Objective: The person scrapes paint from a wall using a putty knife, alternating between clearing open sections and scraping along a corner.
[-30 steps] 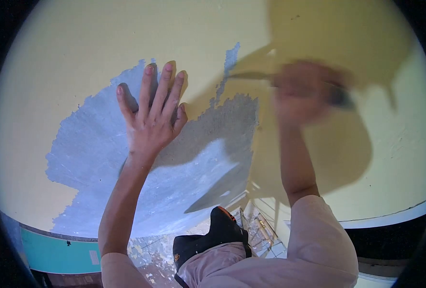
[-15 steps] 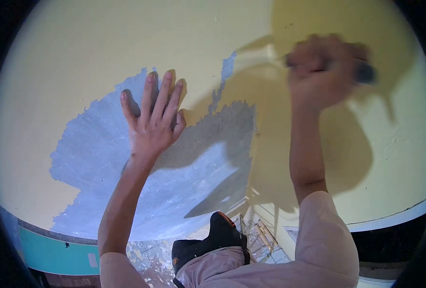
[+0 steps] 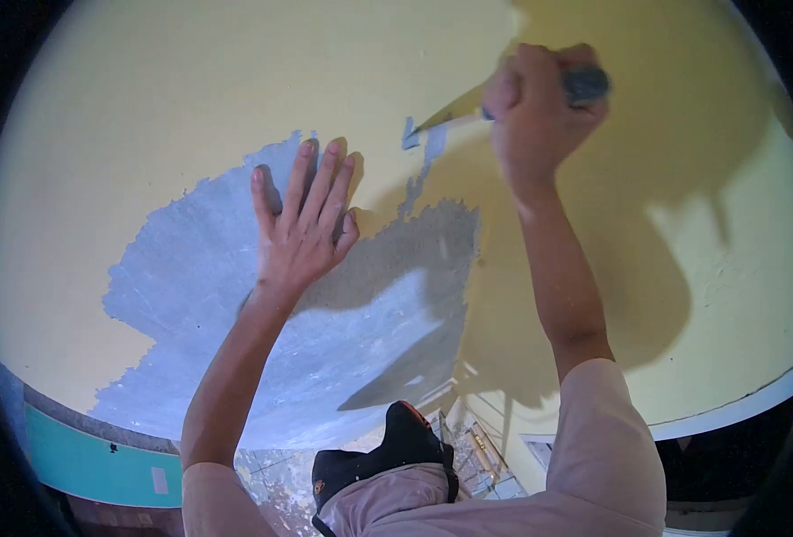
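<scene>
Wall (image 3: pixel 190 72) open above scraper (image 3: pixel 461 122), left hand (image 3: pixel 298 242), patch edge (image 3: pixel 180 204).

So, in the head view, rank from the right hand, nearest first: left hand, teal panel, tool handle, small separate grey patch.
1. Tool handle: in the right hand.
2. Small separate grey patch: to its left.
3. Left hand: lower left.
4. Teal panel: far lower left.

The wall (image 3: pixel 360 63) is yellow, its bare patch (image 3: pixel 199 268) grey-blue, the panel (image 3: pixel 83 456) seemingly plain turquoise.
</scene>
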Action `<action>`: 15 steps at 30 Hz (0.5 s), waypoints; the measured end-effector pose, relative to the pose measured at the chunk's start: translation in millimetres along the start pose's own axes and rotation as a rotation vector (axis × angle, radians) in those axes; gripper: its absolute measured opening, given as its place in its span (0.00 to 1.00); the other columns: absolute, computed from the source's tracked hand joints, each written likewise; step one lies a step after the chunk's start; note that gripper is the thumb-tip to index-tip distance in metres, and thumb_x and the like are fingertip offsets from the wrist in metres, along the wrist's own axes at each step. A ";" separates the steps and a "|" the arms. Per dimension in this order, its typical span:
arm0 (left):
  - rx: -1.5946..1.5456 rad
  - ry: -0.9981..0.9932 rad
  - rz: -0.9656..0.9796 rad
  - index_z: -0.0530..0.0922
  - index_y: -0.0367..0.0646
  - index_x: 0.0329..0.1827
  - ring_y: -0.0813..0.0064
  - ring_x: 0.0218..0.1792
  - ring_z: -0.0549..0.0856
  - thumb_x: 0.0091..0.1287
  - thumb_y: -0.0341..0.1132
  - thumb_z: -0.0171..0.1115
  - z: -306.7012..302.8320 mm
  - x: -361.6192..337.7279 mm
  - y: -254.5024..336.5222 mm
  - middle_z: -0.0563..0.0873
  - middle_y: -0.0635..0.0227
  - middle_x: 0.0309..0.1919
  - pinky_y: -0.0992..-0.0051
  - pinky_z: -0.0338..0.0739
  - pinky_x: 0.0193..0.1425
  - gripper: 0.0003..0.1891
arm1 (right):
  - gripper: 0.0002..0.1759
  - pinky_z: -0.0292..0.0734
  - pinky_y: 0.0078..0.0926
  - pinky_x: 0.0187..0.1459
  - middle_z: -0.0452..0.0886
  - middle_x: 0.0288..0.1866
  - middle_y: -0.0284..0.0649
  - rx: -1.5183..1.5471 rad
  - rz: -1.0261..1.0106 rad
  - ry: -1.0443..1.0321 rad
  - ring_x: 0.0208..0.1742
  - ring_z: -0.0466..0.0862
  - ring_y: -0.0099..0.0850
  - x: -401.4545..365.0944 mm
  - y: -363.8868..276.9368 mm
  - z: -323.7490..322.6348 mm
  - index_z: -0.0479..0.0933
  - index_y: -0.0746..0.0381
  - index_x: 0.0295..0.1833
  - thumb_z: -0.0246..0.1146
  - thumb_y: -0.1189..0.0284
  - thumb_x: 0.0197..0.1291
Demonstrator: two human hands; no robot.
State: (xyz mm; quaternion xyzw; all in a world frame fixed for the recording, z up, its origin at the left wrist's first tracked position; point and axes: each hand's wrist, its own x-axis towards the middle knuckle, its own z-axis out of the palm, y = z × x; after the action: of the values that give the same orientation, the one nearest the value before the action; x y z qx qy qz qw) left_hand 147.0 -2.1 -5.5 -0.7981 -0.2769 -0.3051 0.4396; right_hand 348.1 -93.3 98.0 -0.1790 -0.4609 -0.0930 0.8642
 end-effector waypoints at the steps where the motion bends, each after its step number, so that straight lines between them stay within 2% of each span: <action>1: 0.000 0.003 -0.007 0.61 0.54 0.71 0.69 0.74 0.54 0.62 0.49 0.51 -0.4 0.0 0.1 0.57 0.73 0.73 0.41 0.33 0.72 0.32 | 0.12 0.58 0.24 0.13 0.59 0.10 0.31 -0.010 -0.043 0.057 0.11 0.62 0.22 11.8 -10.7 -7.1 0.58 0.58 0.24 0.54 0.76 0.53; 3: -0.015 0.021 -0.004 0.61 0.51 0.71 0.69 0.74 0.55 0.62 0.49 0.52 -0.2 0.5 0.1 0.58 0.71 0.73 0.42 0.34 0.73 0.33 | 0.12 0.58 0.24 0.13 0.59 0.10 0.32 -0.022 -0.085 0.118 0.11 0.63 0.22 18.4 -11.8 -10.9 0.58 0.58 0.24 0.55 0.77 0.52; 6: -0.046 0.038 0.003 0.61 0.47 0.71 0.68 0.73 0.56 0.61 0.48 0.53 -0.7 -0.7 -1.1 0.60 0.69 0.72 0.42 0.35 0.73 0.33 | 0.11 0.55 0.22 0.12 0.60 0.11 0.32 0.693 0.342 0.140 0.09 0.60 0.22 14.1 3.4 -0.3 0.59 0.58 0.25 0.56 0.77 0.51; 7: -0.046 0.040 0.003 0.61 0.47 0.71 0.68 0.73 0.56 0.61 0.48 0.53 -1.6 -1.6 -1.3 0.60 0.69 0.72 0.42 0.35 0.73 0.33 | 0.10 0.55 0.22 0.13 0.60 0.11 0.32 0.065 -0.055 0.027 0.10 0.61 0.22 -0.7 -2.8 10.6 0.60 0.58 0.27 0.56 0.77 0.52; 11: -0.090 0.059 -0.001 0.60 0.43 0.70 0.68 0.73 0.57 0.60 0.46 0.54 -1.1 -0.5 -2.3 0.61 0.66 0.71 0.42 0.37 0.73 0.34 | 0.11 0.56 0.22 0.12 0.63 0.12 0.32 0.152 -0.011 0.116 0.10 0.62 0.20 16.7 -26.5 5.5 0.59 0.58 0.26 0.56 0.79 0.51; 13: -0.105 0.050 -0.008 0.60 0.43 0.70 0.68 0.73 0.57 0.60 0.46 0.54 -1.4 -0.7 -1.8 0.61 0.65 0.71 0.42 0.38 0.73 0.34 | 0.14 0.56 0.22 0.12 0.64 0.12 0.32 0.604 0.116 0.066 0.11 0.63 0.19 17.9 -44.3 1.3 0.59 0.58 0.26 0.58 0.84 0.50; 14: -0.117 0.062 -0.004 0.60 0.42 0.70 0.68 0.73 0.57 0.60 0.45 0.55 -1.7 -0.4 -2.3 0.61 0.65 0.71 0.43 0.38 0.73 0.35 | 0.14 0.56 0.22 0.12 0.64 0.12 0.32 0.604 0.122 0.067 0.11 0.63 0.19 11.5 -34.9 5.9 0.59 0.58 0.26 0.58 0.84 0.50; 15: -0.129 0.076 0.001 0.61 0.42 0.70 0.68 0.73 0.57 0.59 0.45 0.55 -2.8 -1.0 -2.7 0.61 0.64 0.71 0.43 0.39 0.73 0.35 | 0.15 0.59 0.21 0.13 0.67 0.13 0.32 0.351 0.090 0.043 0.12 0.66 0.19 0.5 -14.9 13.5 0.61 0.58 0.23 0.60 0.83 0.50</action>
State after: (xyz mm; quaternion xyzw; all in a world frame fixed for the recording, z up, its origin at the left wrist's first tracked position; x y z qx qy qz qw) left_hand 143.7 -3.4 -3.5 -0.8128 -0.2393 -0.3522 0.3975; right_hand 333.2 -101.6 108.6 -0.0437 -0.4431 0.0240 0.8951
